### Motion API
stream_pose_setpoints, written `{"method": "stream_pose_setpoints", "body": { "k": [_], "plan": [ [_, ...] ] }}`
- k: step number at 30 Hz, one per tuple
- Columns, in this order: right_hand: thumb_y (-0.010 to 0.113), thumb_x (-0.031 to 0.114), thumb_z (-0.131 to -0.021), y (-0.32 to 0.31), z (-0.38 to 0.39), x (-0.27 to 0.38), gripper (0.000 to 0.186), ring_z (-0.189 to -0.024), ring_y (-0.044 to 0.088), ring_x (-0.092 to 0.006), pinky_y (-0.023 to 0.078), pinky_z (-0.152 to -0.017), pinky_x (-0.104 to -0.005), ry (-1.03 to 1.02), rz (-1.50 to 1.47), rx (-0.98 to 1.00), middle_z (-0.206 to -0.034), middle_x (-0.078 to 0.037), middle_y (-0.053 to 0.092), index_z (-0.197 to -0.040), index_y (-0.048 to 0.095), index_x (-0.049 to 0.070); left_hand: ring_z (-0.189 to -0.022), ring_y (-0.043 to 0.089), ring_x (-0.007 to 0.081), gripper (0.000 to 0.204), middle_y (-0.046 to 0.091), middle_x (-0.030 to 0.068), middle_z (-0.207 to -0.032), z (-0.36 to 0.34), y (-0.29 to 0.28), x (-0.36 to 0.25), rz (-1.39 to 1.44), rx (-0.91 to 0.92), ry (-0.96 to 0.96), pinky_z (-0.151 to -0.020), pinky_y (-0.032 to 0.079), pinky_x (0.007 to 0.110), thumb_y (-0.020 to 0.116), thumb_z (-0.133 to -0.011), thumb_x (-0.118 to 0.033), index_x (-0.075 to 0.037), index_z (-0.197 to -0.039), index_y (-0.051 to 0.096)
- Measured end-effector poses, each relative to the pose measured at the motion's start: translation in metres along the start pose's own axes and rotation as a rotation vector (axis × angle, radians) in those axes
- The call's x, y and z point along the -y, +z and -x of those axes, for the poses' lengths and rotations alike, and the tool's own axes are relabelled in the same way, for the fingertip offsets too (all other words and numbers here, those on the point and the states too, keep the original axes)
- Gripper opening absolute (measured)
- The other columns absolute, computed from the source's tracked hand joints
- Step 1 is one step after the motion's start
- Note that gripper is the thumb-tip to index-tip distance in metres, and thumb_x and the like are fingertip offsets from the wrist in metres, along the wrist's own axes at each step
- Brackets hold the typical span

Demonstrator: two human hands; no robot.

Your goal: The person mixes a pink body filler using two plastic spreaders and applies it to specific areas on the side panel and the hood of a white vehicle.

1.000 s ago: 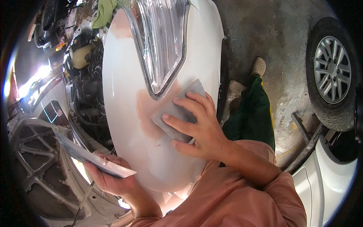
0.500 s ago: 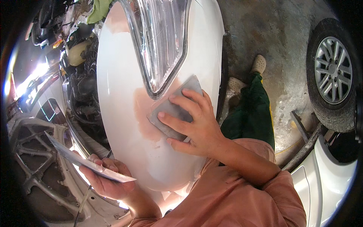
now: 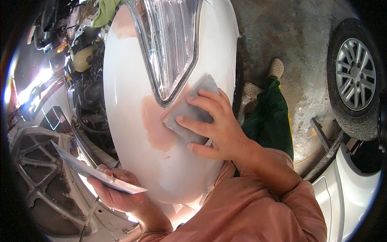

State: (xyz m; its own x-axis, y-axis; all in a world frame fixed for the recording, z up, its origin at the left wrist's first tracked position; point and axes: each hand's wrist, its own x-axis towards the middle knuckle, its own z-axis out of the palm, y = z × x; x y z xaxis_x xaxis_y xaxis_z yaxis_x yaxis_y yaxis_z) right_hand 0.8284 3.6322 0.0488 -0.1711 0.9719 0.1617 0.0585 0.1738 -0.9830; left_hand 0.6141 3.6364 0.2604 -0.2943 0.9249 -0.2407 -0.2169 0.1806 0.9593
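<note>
Sanding step judged in hand: grey abrasive sheet (image 3: pixel 192 115) is being pressed flat by right hand (image 3: pixel 219 127), fingers spread, onto white car fender (image 3: pixel 129 133) beside pinkish filler patch (image 3: pixel 155 127). Flat spare sheet (image 3: pixel 94 171) is being gripped in left hand (image 3: pixel 117 191). Next move likely needs even pressure across the patch.

A clear headlight (image 3: pixel 171 44) sat set into the upper part of the body. A green cloth (image 3: pixel 105 11) lay at the top edge, above an exposed engine bay (image 3: pixel 86 86) with a yellowish tank (image 3: pixel 82 58). A wheel (image 3: pixel 356 76) with a silver rim stood at the right on a stained concrete floor (image 3: pixel 290 36). Green trousers (image 3: pixel 270 121) and pale shoes (image 3: pixel 276 67) showed below the headlight's right side.
</note>
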Motion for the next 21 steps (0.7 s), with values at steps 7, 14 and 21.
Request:
{"method": "stream_pose_setpoints", "body": {
  "k": [7,14,21],
  "plan": [
    [0.081,0.032,-0.067,0.005,-0.007,-0.015,0.067,-0.134,0.043,-0.0411,0.029,-0.11,-0.0681,-0.055,-0.031,-0.049,-0.143,-0.01,0.051,-0.132,0.068,0.026,-0.064,0.072,0.026,0.051,0.067,0.0138,-0.099,0.003,0.02,0.01,0.003,-0.049,0.145,-0.04,0.059,0.035,0.032,-0.112,-0.041,-0.018,-0.159,0.029],
    [0.082,0.032,-0.066,-0.006,0.019,-0.015,0.066,-0.136,0.043,-0.0397,0.026,-0.114,-0.0673,-0.064,0.024,0.137,-0.144,-0.009,0.051,-0.13,0.068,0.026,-0.067,0.073,0.0276,0.052,0.067,0.0154,-0.101,0.002,0.02,0.01,-0.015,0.015,0.127,-0.046,0.062,0.038,0.032,-0.112,-0.041,-0.019,-0.16,0.027],
    [0.081,0.032,-0.065,-0.01,-0.002,-0.024,0.065,-0.136,0.043,-0.0385,0.023,-0.115,-0.068,-0.057,-0.028,0.006,-0.146,-0.009,0.05,-0.128,0.069,0.023,-0.071,0.075,0.0299,0.048,0.069,0.0169,-0.099,0.003,-0.002,0.003,-0.029,0.055,0.046,-0.048,0.063,0.039,0.034,-0.111,-0.043,-0.005,-0.136,0.047]
  ]
}}
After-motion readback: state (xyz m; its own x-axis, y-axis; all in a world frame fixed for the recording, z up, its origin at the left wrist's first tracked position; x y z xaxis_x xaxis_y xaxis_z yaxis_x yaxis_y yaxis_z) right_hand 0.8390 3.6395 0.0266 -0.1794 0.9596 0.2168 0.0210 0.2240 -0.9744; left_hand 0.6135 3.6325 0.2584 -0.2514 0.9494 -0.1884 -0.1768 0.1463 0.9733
